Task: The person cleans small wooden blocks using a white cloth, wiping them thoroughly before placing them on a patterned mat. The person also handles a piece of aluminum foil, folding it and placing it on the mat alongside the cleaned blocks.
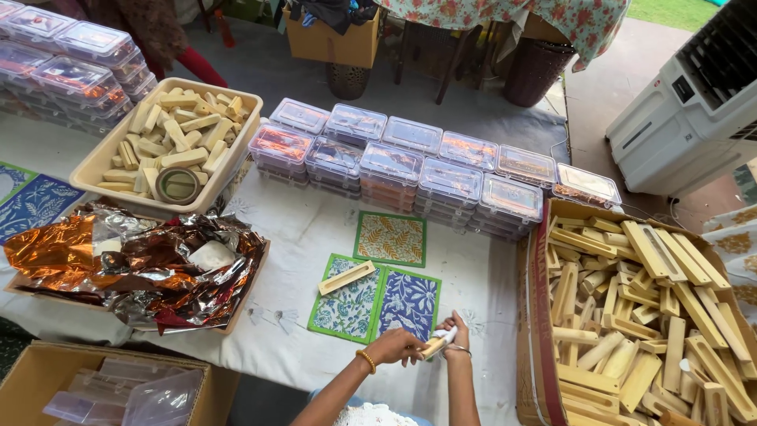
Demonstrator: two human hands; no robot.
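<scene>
Both my hands meet low at the centre of the white-covered table (pixel 300 229). My left hand (pixel 394 345), with a gold bangle at the wrist, and my right hand (pixel 456 335) together grip a small wooden piece (pixel 434 345) with something white against it. Just beyond them lie three patterned cards: a blue floral card (pixel 408 303), a green-bordered card (pixel 347 300) with a wooden stick (pixel 346 278) resting on it, and an orange leaf-print card (pixel 390 238).
A cardboard box (pixel 538 315) of wooden pieces stands at right. A beige tray (pixel 98 162) holds wooden blocks and a tape roll (pixel 177 185). Crumpled copper foil (pixel 126 260) fills a box at left. Stacked clear lidded containers (pixel 410 166) line the back. A white cooler (pixel 694 102) stands far right.
</scene>
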